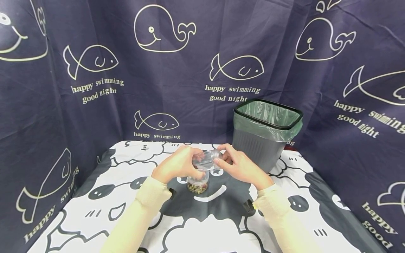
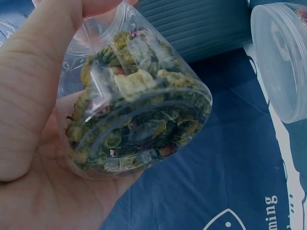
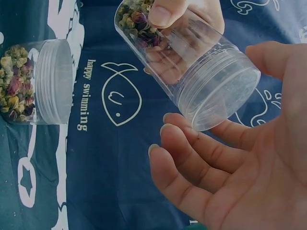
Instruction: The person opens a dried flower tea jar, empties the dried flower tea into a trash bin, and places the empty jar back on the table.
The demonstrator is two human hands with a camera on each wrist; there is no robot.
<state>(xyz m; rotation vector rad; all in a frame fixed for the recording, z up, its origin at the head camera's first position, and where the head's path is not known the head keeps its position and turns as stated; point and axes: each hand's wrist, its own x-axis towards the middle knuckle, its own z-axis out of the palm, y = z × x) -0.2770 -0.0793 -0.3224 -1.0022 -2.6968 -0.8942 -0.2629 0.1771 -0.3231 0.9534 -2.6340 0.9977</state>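
On head cam I've got a clear jar [image 1: 204, 160] lying on its side in the air, roughly mid-frame at 6 o'clk, between both hands. Its lid [image 1: 216, 154] is on & points to 3 o'clk; can't tell how tight.

L hand [image 1: 181, 164] at the jar's 9 o'clk: fingers wrapped round the body, thumb nr side, firm-looking hold. R hand [image 1: 239, 164] at its 3 o'clk: thumb + index pinch the lid from opp. sides; the other fingers are loosely bent, off the lid per R wrist cam.

Dried flowers [image 3: 137, 21], yellow-green w/ some dk pink, sit bunched at the base end of the held jar. L wrist cam gives me that base, tilted twd ~5 o'clk.

2nd jar [image 1: 197, 188] stands upright on the worktop [image 1: 207, 228], just below the held one, btwn 6 & 7 o'clk of it. Lidded, similar mix inside. L thumb overlaps its top on head cam; can't tell if touching.

Grey bin [image 1: 257, 149] w/ green-tinted liner [image 1: 265, 116] at 2 o'clk of the jar, nr R hand. Navy fish-print cloth [image 1: 202, 116] behind at 12.
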